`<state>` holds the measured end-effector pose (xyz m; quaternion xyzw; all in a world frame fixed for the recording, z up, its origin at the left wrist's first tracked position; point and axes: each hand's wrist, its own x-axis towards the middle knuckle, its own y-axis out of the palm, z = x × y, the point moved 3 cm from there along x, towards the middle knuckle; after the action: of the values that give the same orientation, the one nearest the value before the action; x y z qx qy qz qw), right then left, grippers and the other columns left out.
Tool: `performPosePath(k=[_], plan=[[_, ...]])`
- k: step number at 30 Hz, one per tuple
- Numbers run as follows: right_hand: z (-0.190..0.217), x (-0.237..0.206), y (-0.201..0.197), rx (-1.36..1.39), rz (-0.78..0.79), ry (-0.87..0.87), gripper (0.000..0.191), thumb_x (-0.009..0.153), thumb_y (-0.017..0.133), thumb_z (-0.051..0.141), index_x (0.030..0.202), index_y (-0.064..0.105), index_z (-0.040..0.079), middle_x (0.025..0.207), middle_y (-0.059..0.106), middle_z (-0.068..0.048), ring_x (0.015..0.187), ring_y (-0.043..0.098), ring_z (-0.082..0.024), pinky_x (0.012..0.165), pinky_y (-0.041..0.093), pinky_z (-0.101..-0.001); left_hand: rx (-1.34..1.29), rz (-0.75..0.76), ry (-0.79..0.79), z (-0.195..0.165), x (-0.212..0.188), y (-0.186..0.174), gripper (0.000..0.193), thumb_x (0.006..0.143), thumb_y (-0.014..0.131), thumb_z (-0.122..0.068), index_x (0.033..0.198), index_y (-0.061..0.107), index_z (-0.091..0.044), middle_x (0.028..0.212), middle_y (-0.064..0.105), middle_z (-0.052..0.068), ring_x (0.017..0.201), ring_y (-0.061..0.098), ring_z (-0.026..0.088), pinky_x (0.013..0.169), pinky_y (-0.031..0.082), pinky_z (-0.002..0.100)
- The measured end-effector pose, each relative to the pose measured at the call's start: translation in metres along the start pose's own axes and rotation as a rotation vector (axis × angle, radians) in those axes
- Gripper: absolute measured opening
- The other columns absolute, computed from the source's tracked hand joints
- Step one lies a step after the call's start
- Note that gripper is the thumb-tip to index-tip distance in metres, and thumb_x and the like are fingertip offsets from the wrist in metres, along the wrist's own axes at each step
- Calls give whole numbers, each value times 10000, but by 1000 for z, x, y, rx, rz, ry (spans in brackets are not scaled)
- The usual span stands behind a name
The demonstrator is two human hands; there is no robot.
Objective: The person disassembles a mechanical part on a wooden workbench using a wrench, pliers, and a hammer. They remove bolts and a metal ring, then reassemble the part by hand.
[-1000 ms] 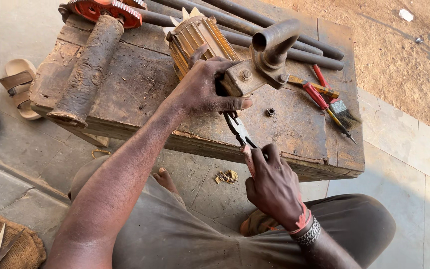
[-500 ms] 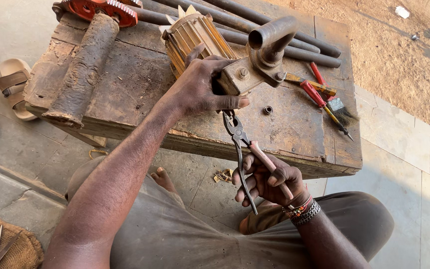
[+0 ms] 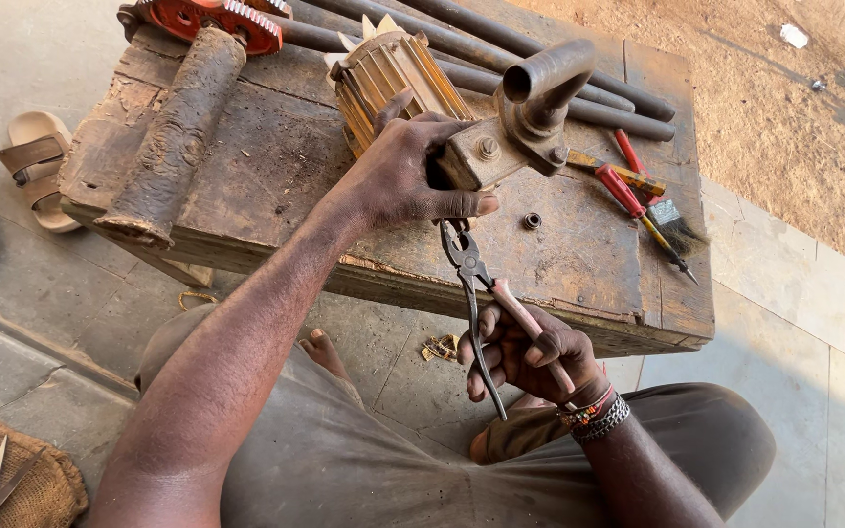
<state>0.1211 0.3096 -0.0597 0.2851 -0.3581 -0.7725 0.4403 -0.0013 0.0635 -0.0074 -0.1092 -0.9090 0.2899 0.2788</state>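
The left hand (image 3: 405,181) reaches forward with the arm extended, palm down, fingers closed over a metal pump fitting (image 3: 515,127) attached to a ribbed copper-coloured motor core (image 3: 393,73) on the worn wooden bench (image 3: 276,196). The right hand (image 3: 530,352), wrist bent upward below the bench edge, grips one handle of the pliers (image 3: 476,293); the handles are spread apart. The pliers' nose sits just under the left thumb, apparently at the fitting's underside, though contact is hidden. A red-handled screwdriver (image 3: 638,200) lies to the right.
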Motion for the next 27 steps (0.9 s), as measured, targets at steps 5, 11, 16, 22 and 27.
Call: performPosePath(k=[5,11,16,22,27], plan=[[2,3,10,53,-13,11,480,742,699,73,1187,529,12,1139,604,-239,912,680,-401,843,595,-547,-9,-22,38,0,0,0,934,732,788,-766,1384,658,-109,1099,767,56,1215,666,224,1269,44,596],[15,-4,32,-1303,-546,-55,485,757,656,61,1229,549,29,1127,591,-248,919,650,-367,804,563,-496,0,17,-45,-1,0,0,923,684,777,-768,1340,686,-126,1054,782,51,1200,681,206,1292,7,601],[17,-1,54,-1873,-779,-327,574,725,654,88,1290,564,43,1189,609,-289,986,674,-396,904,544,-508,13,9,-15,-6,0,-2,972,702,762,-795,1367,657,-94,1153,757,87,1257,646,236,1280,3,602],[18,1,31,-332,-233,-56,696,671,669,114,1355,578,26,1372,576,-357,1115,682,-447,1053,511,-542,-8,19,-54,-4,-3,-1,1003,693,752,-802,1390,643,-89,1212,744,109,1377,561,275,1307,16,583],[7,1,20,-71,-50,-22,570,728,719,96,1264,560,-20,1444,552,-371,1183,669,-480,1108,494,-568,17,2,-11,-3,-2,1,1026,730,757,-810,1420,613,-64,1254,714,142,1386,533,306,1278,22,599]])
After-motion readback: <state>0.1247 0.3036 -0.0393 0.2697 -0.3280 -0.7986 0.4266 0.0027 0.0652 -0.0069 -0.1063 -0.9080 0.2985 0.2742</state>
